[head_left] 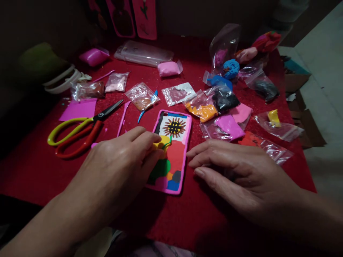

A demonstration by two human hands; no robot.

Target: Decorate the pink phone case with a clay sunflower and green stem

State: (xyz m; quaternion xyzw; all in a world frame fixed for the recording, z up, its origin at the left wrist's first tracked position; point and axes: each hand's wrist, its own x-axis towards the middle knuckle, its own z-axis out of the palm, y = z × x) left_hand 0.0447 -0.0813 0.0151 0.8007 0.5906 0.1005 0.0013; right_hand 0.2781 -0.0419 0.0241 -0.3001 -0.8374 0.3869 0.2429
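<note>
A phone case (177, 156) with a pink rim lies on the red table, covered in coloured clay patches. Near its top is a brown-rayed sunflower (174, 127) with a yellow and black centre. A thin green clay strip (168, 143) curves down from the flower. My left hand (124, 157) reaches over the case's left side, fingers bent and thumb tip by the strip's lower end; what is pinched there, if anything, is hidden. Beside the case's right edge rests my right hand (233, 173), fingers loosely curved, thumb apart, holding nothing visible.
Yellow-and-red scissors (95, 121) lie at left near a pink sheet (78, 109). A pink tool (123, 118) and blue tool (140, 116) lie behind my left hand. Bagged orange clay (203, 111), black clay (225, 100) and other packets spread behind and right. A clear case (144, 53) lies farther back.
</note>
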